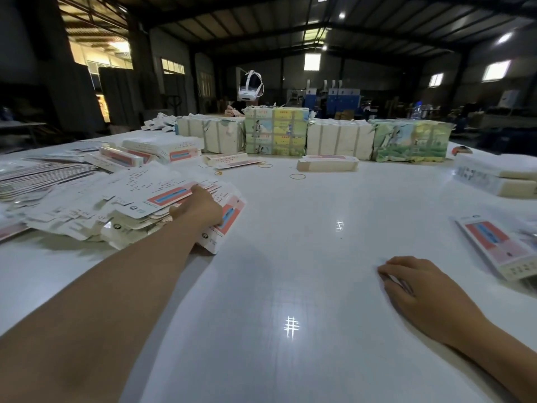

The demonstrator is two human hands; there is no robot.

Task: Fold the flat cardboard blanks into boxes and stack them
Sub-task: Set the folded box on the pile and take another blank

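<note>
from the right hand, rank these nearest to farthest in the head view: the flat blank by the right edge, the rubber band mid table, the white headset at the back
1. The flat blank, just right of and beyond the right hand.
2. The rubber band, mid table, ahead and to the left.
3. The white headset, far back behind the wrapped bundles.

glossy white table [290, 257], heaped flat blanks [130, 199]; bundled stacks [340, 141], rubber bands [297, 176]

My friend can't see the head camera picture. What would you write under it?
A person's left hand reaches onto a messy pile of flat cardboard blanks on a white table. The right hand rests on the table; wrapped bundles stand behind.
</note>
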